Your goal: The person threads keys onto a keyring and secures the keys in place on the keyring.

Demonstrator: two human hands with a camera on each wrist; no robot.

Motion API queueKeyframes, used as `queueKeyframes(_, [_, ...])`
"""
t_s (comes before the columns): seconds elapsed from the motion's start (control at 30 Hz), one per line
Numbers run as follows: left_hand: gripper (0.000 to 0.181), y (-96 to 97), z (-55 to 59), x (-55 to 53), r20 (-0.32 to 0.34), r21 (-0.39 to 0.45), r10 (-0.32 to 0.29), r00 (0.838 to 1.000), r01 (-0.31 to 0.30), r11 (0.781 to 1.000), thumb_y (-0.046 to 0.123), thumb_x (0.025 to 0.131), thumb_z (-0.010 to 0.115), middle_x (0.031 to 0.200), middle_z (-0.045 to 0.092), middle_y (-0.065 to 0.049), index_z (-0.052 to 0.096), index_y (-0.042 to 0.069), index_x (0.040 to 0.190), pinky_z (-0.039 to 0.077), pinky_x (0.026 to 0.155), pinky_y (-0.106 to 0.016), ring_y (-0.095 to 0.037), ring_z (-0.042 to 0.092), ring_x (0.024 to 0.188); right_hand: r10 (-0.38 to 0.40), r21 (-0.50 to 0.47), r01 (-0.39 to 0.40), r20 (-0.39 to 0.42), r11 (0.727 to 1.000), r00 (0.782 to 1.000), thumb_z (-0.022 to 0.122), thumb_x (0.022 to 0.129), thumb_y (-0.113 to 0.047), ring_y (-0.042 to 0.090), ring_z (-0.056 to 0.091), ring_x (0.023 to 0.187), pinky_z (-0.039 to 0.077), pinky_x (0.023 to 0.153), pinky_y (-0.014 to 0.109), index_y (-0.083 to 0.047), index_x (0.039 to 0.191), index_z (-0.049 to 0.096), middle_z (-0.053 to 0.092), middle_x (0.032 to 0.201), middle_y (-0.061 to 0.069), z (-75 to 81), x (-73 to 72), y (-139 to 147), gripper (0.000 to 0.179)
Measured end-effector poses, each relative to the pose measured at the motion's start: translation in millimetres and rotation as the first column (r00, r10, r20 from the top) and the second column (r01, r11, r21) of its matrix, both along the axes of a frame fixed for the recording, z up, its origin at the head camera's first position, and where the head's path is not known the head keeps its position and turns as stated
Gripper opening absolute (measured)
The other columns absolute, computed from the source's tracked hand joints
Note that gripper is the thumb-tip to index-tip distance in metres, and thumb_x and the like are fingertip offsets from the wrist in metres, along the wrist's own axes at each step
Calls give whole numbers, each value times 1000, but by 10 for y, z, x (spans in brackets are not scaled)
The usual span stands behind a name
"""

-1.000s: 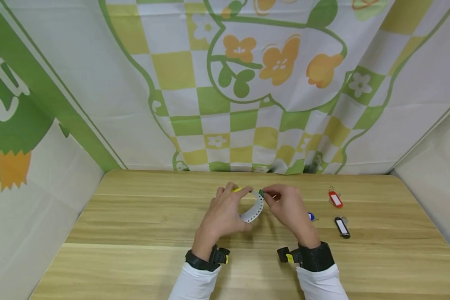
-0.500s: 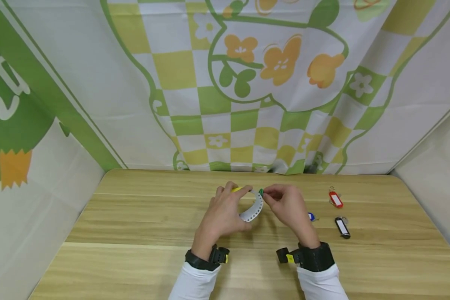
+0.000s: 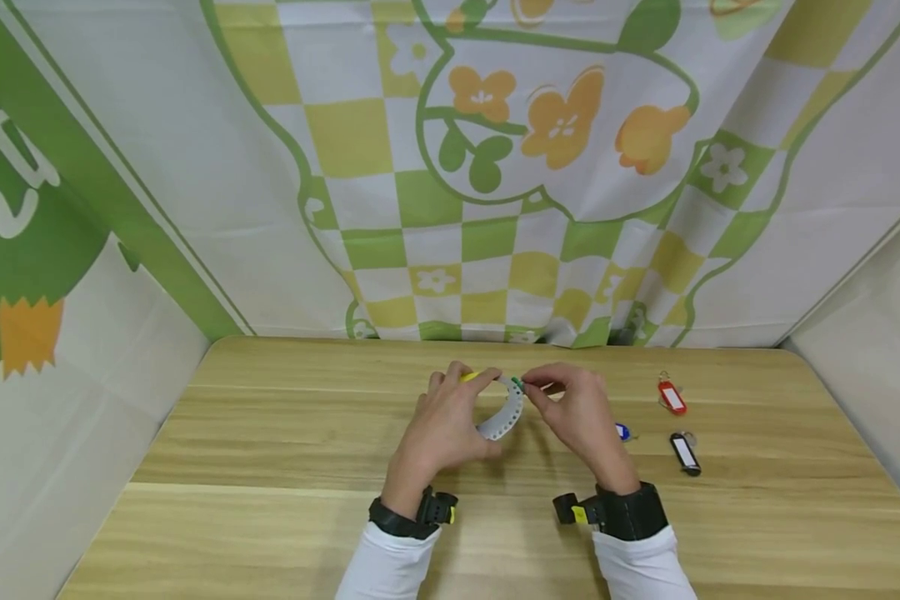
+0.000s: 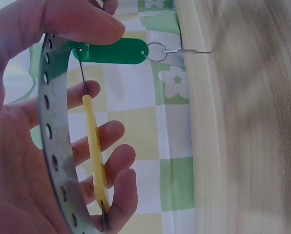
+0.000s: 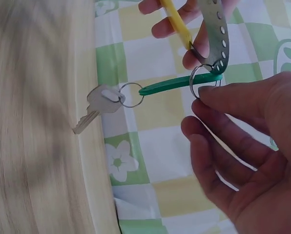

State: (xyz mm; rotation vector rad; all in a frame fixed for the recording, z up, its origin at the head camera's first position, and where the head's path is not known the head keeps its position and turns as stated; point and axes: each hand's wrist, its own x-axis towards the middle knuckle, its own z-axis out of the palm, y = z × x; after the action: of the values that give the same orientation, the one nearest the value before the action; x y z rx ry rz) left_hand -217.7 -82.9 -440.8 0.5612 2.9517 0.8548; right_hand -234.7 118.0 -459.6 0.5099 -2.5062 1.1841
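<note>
In my left hand [image 3: 446, 425] is a curved metal strip [image 4: 55, 126] with a row of holes. A thin yellow handle [image 4: 93, 141] spans its open side, and my left fingers stretch behind it. My right hand [image 3: 576, 417] pinches a split ring [image 5: 191, 84] between thumb and forefinger at the strip's end. On that ring hangs a green key tag [image 5: 172, 85], which bears a smaller ring and a silver key [image 5: 102, 101] at its far end. Whether the split ring passes through a hole of the strip, I cannot tell.
Right of my right hand, three more key tags lie on the wooden table [image 3: 285, 467]: a red one [image 3: 672, 398], a black one [image 3: 685, 455] and a blue one [image 3: 622, 432] partly hidden by the wrist. A patterned curtain [image 3: 495, 242] hangs behind the table.
My right fingertips have shifted slightly up and left, and the green key tag has swung left against the strip's end. My left hand and the strip have moved only a little.
</note>
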Motion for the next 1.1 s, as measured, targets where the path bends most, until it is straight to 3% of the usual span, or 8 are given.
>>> queueKeyframes(0.23, [90, -5, -4, -8, 3, -9, -1, 1000, 1, 1000, 30, 64, 93, 140, 49, -19, 55, 24, 146, 47, 83, -58, -42, 48, 119, 46, -87, -32, 171, 996, 984, 70, 95, -5, 20, 70, 85, 56, 77, 41, -5, 101, 78, 75, 94, 6, 4, -18, 45, 10])
queueKeyframes(0.6, [92, 0, -10, -7, -19, -28, -16, 1000, 15, 999, 29, 62, 96, 139, 49, -18, 57, 23, 145, 46, 85, -58, -41, 48, 118, 118, -151, -75, 302, 986, 946, 63, 98, -2, 34, 67, 88, 53, 78, 38, 1, 99, 71, 70, 93, 10, 11, -32, 79, 9])
queueKeyframes(0.83, [90, -7, -14, -14, -40, -23, -23, 999, 22, 999, 31, 62, 96, 139, 49, -19, 59, 22, 143, 46, 85, -59, -42, 47, 119, 165, -176, -106, 367, 979, 916, 56, 101, -3, 35, 63, 89, 50, 76, 33, 3, 102, 66, 66, 94, 12, 31, -22, 81, 12])
queueKeyframes(0.97, [89, -7, -18, -15, -57, -29, -28, 998, 26, 999, 31, 61, 97, 138, 49, -19, 59, 21, 142, 45, 85, -59, -43, 47, 120, 169, -178, -110, 358, 978, 918, 55, 101, -2, 30, 62, 86, 50, 76, 32, 4, 101, 65, 65, 92, 13, 42, -12, 64, 12])
queueKeyframes(1.1, [89, -2, -14, -13, -68, -40, -27, 997, 24, 999, 31, 61, 97, 138, 50, -19, 60, 22, 141, 45, 84, -58, -42, 48, 119, 149, -109, -122, 295, 987, 944, 57, 100, 0, 21, 60, 82, 51, 74, 32, 2, 99, 65, 65, 90, 13, 42, -4, 32, 9])
